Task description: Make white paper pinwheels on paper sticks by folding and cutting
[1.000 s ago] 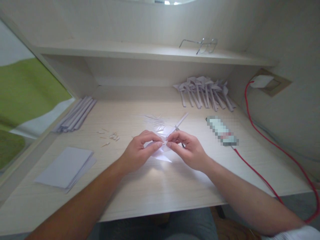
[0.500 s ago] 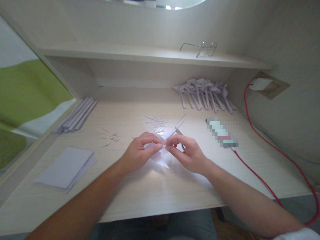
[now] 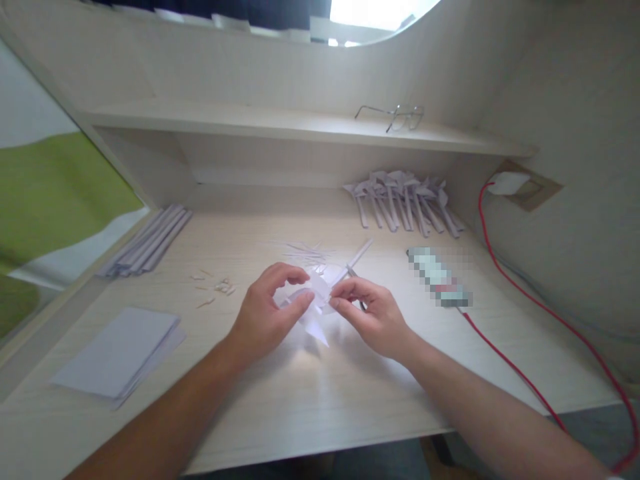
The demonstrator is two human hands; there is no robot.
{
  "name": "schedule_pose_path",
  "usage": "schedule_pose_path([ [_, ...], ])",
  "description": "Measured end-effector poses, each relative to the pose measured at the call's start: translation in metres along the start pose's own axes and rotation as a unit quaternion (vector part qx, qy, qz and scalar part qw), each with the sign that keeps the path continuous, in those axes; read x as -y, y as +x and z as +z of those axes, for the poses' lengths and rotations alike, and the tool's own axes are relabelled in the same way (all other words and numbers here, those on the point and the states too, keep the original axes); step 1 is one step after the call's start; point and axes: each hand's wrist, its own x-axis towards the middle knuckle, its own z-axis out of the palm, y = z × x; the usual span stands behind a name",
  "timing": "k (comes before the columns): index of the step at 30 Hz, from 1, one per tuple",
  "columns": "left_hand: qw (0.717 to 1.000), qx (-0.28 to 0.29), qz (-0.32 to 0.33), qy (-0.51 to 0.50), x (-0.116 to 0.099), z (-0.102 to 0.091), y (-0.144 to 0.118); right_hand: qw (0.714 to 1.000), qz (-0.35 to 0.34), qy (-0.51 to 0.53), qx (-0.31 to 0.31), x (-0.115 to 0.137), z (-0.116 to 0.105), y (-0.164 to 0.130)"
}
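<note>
1. A pale wooden desk (image 3: 280,393) carries everything, with a raised shelf (image 3: 240,120) along its far edge.
2. A stack of white paper sheets (image 3: 117,353) lies near the left.
3. A bundle of folded paper strips (image 3: 145,241) lies further back on the left.
4. Small paper scraps (image 3: 215,288) lie left of centre, thin slivers (image 3: 303,253) further back.
5. A row of finished paper pieces (image 3: 405,203) lies far right.
6. A blurred oblong object (image 3: 437,277) lies on the right, with a red cable (image 3: 505,360) running from it.
7. Spectacles (image 3: 393,115) rest on the shelf.
</note>
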Motion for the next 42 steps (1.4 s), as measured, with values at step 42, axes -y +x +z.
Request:
schedule_pose_path([
  [42,0.984,-0.097,0.141,0.039,-0.007,0.003,-0.006,0.996,0.049,0.044,-0.060,-0.004,0.006,0.000],
])
